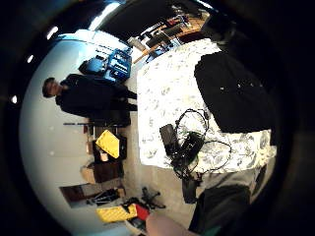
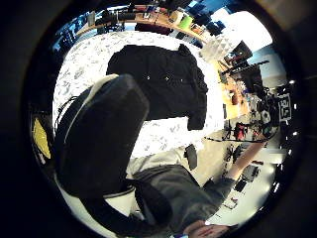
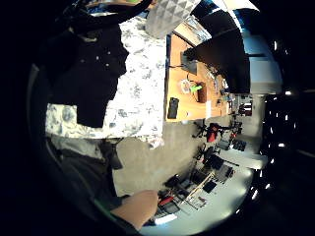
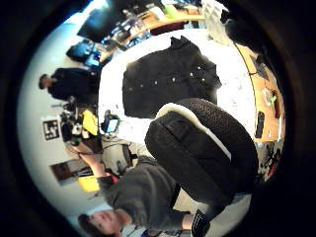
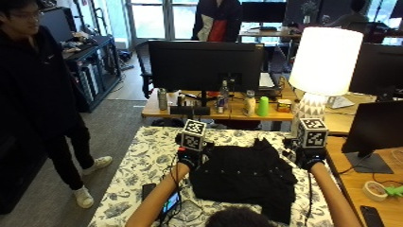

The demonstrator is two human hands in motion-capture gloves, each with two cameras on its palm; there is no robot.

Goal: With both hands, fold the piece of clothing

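A black buttoned garment (image 5: 242, 177) lies spread on the floral-cloth table (image 5: 144, 161), collar toward the far edge and one sleeve trailing toward the near right. My left hand (image 5: 189, 158) hovers at its far left corner and my right hand (image 5: 310, 158) at its far right side, both above the cloth. From the palm views the garment (image 2: 163, 82) (image 4: 168, 79) (image 1: 234, 93) (image 3: 88, 73) lies some way off, with nothing in either palm. A gloved thumb (image 2: 99, 148) fills part of the left thumb side view, and another (image 4: 202, 148) the right one.
A small device with a tangle of cables (image 5: 167, 203) (image 1: 182, 145) lies at the table's near left. Behind the table is a wooden desk with a monitor (image 5: 205, 64), bottles, a green cup (image 5: 262, 106) and a white lamp (image 5: 324, 61). A person (image 5: 38, 94) stands at left.
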